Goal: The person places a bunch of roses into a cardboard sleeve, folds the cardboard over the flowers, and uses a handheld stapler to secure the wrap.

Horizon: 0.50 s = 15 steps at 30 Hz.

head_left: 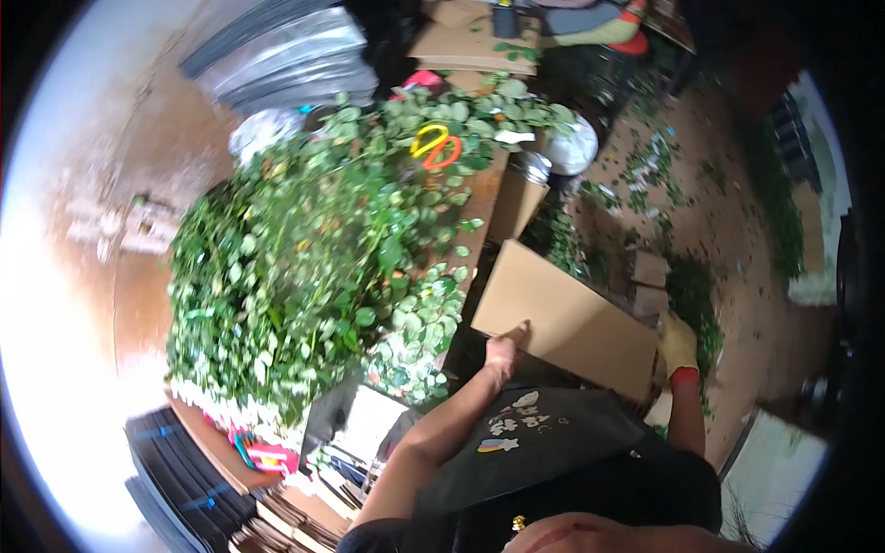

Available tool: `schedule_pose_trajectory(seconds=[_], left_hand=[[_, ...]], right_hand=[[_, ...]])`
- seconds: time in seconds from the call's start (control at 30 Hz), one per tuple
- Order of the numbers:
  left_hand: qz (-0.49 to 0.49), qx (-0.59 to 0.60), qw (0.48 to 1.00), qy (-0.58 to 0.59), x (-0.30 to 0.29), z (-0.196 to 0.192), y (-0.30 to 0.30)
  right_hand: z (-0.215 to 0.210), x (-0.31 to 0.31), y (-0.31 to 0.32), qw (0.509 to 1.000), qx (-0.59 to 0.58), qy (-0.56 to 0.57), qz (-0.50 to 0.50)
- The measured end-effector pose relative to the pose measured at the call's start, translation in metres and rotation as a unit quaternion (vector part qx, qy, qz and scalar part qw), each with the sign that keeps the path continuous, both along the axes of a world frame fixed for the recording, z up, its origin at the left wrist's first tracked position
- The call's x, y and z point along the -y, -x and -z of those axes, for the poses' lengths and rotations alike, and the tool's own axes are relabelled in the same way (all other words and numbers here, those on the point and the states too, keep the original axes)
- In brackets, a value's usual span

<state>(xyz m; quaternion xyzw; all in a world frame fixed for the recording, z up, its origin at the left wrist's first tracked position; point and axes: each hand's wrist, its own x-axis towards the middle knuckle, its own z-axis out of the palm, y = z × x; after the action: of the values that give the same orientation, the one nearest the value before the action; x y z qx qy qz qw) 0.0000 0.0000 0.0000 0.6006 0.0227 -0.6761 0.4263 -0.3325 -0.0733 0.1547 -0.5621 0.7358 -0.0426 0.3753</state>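
Observation:
A long brown cardboard box (573, 323) is held in front of my body, slanting down to the right. My left hand (503, 352) is bare and closed on its near edge, with the thumb on the upper face and the fingers hidden below. At the box's right end is my right hand (678, 345), in a pale yellow glove with a red cuff. It is closed on that end, though its fingertips are partly hidden. A black apron (553, 433) with small printed shapes lies just below the box.
Leafy green stems (304, 258) pile high on the wooden table (481, 198) to the left. Scissors (435, 147) with yellow and orange handles rest among the leaves. Leaf scraps litter the floor (728, 221) at right. Flattened cardboard (300, 516) and black stacked sheets (180, 461) stand at lower left.

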Motion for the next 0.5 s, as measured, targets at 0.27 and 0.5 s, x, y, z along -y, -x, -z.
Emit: schedule_pose_trajectory(seconds=[0.27, 0.5], left_hand=[[0.081, 0.313, 0.869, 0.374, -0.040, -0.106, -0.048], [-0.012, 0.432, 0.839, 0.330, -0.109, -0.176, -0.131]], right_hand=[[-0.173, 0.055, -0.239, 0.683, 0.045, 0.417, -0.598], [-0.303, 0.011, -0.333, 0.524, 0.189, 0.641, -0.529]])
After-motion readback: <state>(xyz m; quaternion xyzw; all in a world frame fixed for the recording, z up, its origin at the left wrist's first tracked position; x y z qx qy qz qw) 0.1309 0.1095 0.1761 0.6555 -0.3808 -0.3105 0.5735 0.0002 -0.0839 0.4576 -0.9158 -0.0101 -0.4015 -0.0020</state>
